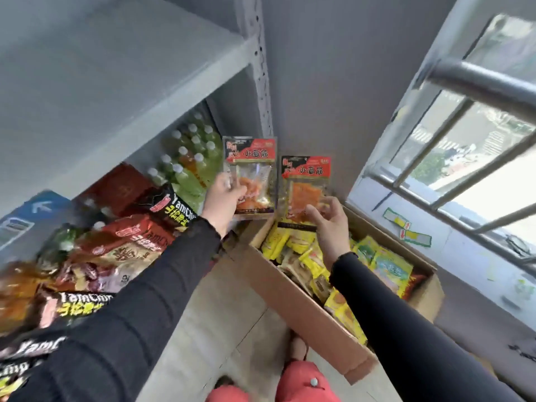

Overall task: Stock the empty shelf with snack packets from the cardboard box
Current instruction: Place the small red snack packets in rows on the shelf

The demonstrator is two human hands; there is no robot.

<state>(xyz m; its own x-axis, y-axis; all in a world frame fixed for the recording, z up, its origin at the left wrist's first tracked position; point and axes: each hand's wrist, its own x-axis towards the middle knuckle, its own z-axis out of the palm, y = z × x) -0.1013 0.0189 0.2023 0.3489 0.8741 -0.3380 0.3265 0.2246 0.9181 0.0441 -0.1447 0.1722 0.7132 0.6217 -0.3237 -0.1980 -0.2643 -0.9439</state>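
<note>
My left hand (pixel 224 198) and right hand (pixel 330 220) each have a closed grip on one red gluten-strip packet, the left packet (pixel 251 172) and the right packet (pixel 306 188), raised above the cardboard box (pixel 301 309). Recommended: carry both flat and upright to the empty grey shelf (pixel 116 68), labels outward. Count: two packets in hand; box contents too jumbled to count.

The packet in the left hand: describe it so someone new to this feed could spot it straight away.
Start at the grey shelf upright in the corner, then drop to the open cardboard box on the floor. Two matching red-topped packets are held up above it. The left hand holds the higher packet, nearer the green bottles; its twin in the right hand sits lower, towards the window.
</note>
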